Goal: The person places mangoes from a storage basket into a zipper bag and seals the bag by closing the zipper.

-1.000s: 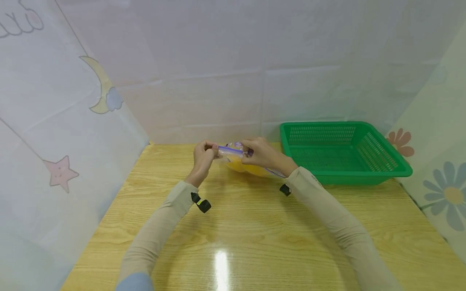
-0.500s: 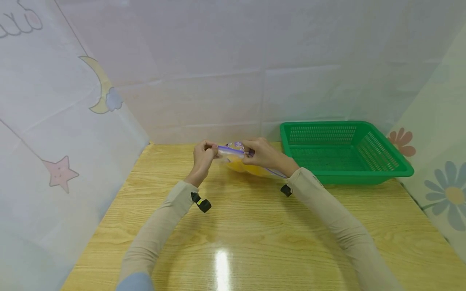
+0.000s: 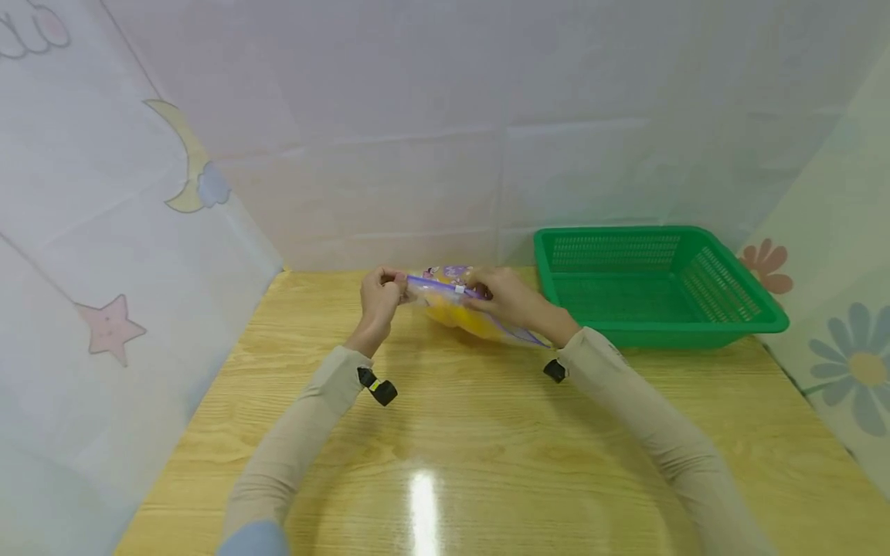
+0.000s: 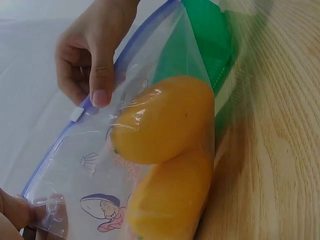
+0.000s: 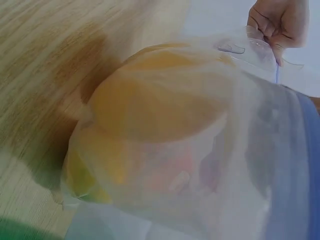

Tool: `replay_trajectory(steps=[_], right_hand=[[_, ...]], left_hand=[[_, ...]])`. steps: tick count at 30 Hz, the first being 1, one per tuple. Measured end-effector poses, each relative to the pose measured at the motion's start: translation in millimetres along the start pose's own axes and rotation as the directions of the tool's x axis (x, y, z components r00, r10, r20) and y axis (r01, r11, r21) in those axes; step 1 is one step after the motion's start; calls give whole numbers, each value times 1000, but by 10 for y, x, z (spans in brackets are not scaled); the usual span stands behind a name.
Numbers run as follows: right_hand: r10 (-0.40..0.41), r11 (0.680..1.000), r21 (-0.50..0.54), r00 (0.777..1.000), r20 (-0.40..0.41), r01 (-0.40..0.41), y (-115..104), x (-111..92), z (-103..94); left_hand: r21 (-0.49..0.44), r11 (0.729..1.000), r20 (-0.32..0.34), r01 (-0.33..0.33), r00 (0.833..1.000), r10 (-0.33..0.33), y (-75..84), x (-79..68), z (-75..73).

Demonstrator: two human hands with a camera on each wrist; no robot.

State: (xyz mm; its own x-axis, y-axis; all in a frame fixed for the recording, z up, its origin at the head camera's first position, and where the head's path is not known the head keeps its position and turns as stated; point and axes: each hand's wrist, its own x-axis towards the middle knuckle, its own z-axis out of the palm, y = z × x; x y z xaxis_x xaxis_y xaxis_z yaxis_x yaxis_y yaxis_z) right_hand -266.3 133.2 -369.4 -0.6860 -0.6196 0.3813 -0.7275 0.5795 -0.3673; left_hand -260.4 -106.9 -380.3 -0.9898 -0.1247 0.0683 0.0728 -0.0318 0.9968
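A clear slider zip bag (image 3: 445, 297) with a purple zip strip and printed cartoon figures stands on the wooden table, holding yellow-orange mangoes (image 4: 165, 120). My left hand (image 3: 379, 301) pinches the bag's top left corner between thumb and fingers. Farther right along the strip, my right hand (image 3: 511, 297) grips it, thumb on the near side and fingers curled behind. Just left of the right thumb, the white slider (image 4: 77, 114) sits on the strip. The bag hides part of the left hand (image 5: 282, 22) in the right wrist view.
A green plastic basket (image 3: 660, 330) with perforated walls stands at the back right, close to my right wrist. Printed wall sheets rise behind and on both sides of the wooden table (image 3: 445, 432).
The white slider now shows left of my right fingers, which covered that place before. My left hand has shifted slightly left with the bag's corner. More of the zip strip is visible between the hands.
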Motion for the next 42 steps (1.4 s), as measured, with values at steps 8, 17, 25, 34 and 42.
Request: replay_trajectory(steps=[8, 17, 25, 34, 42], right_hand=[[-89, 996, 9, 985, -146, 92, 13, -37, -58], [-75, 997, -4, 975, -208, 76, 31, -32, -56], [-83, 996, -1, 972, -221, 84, 14, -10, -61], [-79, 994, 63, 984, -157, 90, 27, -17, -68], [-184, 981, 28, 968, -170, 191, 40, -13, -75]], left_hand=[[-27, 999, 4, -42, 999, 42, 32, 5, -16], [365, 825, 141, -432, 901, 410, -2, -54, 11], [585, 330, 422, -741, 625, 657, -86, -100, 84], [525, 319, 389, -789, 556, 734, -147, -75, 87], [521, 353, 343, -777, 570, 747, -153, -29, 72]])
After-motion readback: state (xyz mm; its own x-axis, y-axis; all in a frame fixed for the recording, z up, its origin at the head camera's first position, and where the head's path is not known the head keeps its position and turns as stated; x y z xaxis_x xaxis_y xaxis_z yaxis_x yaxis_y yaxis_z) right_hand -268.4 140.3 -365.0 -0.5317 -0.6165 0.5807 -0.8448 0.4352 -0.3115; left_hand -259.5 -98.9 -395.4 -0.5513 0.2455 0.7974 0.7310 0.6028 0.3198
